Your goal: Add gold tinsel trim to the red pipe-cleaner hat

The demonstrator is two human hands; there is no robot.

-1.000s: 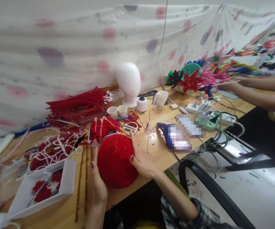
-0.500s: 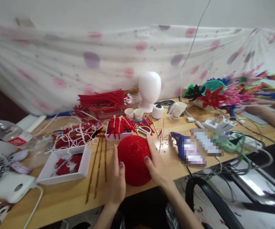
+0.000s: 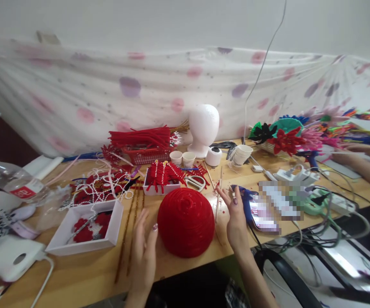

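A red dome (image 3: 185,224), wound in rings like a cap of fuzzy red strips, sits on the wooden table (image 3: 178,267) near its front edge. To its left my left hand (image 3: 145,252) is open, fingers stretched forward and apart from the dome. My right hand (image 3: 236,222) is raised to the right of the dome, open with the fingers spread and nothing in it. Just beyond the dome lie white-handled scissors (image 3: 195,183) and a small white box (image 3: 162,188) with red tassel-like pieces trimmed with pearls (image 3: 165,174) on it.
At the left stand a white tray (image 3: 85,246) with red flowers and a plastic bottle (image 3: 21,182). A white foam head (image 3: 204,126) stands behind paper cups (image 3: 189,159). Right are a glue gun (image 3: 242,194), a power strip (image 3: 294,173), and a co-worker's arms (image 3: 364,167).
Both hands have let go of the red dome and moved apart, my left hand leftward and my right hand rightward. The dome stays on the table. My view has tilted up slightly.
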